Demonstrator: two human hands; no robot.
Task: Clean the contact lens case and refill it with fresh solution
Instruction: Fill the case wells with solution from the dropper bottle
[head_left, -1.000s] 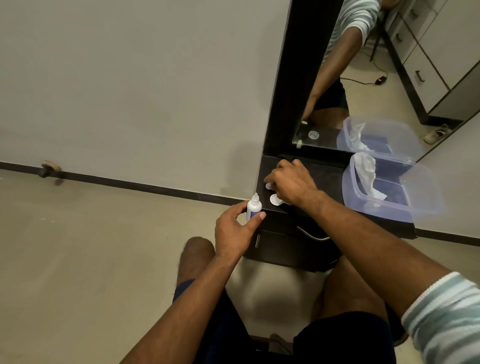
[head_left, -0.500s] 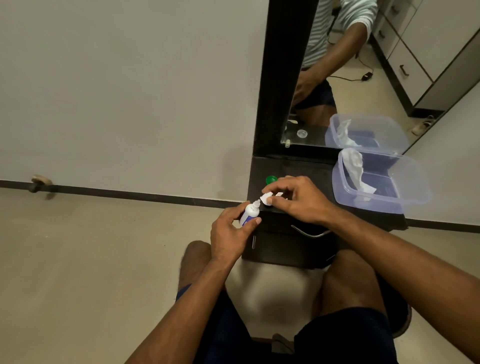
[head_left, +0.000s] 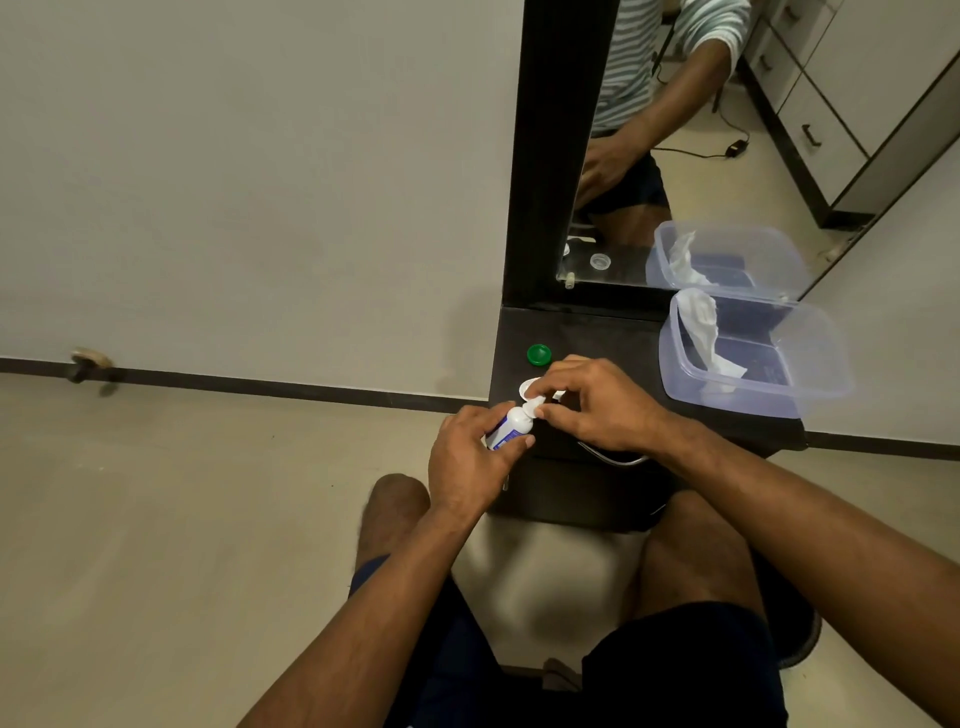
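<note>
My left hand (head_left: 470, 457) grips a small white solution bottle (head_left: 511, 426) with a blue label, tilted so its nozzle points up and right. My right hand (head_left: 592, 402) holds the white contact lens case (head_left: 531, 388) just above the dark shelf (head_left: 613, 338), one round well showing past my fingers, the rest hidden under them. The bottle's nozzle meets the case at my right fingertips. A green cap (head_left: 538, 354) lies on the shelf behind the case.
A clear plastic box (head_left: 815, 384) with a crumpled white tissue (head_left: 706, 332) stands on the shelf's right side. A dark-framed mirror (head_left: 675, 130) rises behind the shelf. A drawer handle (head_left: 613, 457) sits below my right hand. My knees flank the cabinet.
My right hand lifted the lens case off the shelf and brought it to the bottle's nozzle. My left hand tilted the bottle toward it. The green cap came into view.
</note>
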